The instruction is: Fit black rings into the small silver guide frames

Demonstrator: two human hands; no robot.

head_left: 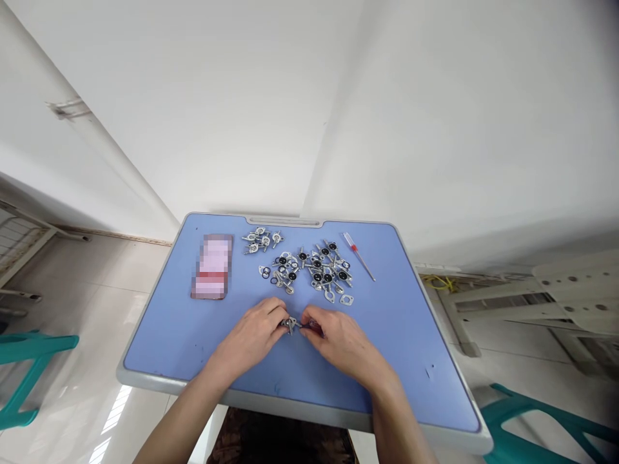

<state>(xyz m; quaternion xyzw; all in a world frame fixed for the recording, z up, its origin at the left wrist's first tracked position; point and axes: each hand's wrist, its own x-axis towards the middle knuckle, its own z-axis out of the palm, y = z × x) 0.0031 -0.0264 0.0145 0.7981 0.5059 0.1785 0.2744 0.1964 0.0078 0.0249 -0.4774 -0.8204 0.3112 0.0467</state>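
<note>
My left hand [258, 328] pinches a small metal fuel valve [291, 324] above the front middle of the table. Close on its right, my right hand [338, 332] is closed around what looks like a small screwdriver [315, 327] with a reddish clear handle, mostly hidden by the fingers. Its thin shaft points left at the valve; whether it touches a screw cannot be made out. Beyond the hands lie several valves with black round faces [327, 278], loose metal plates [347, 299] and dark rubber rings [274, 281]. A separate group of valves [265, 241] sits farther back.
The blue table [387, 361] has a raised grey rim and stands against a white wall. A screwdriver [358, 256] with a clear and red handle lies at the back right. On the left is a blurred-out phone-shaped object [211, 266]. Green stools [33, 351] flank the table.
</note>
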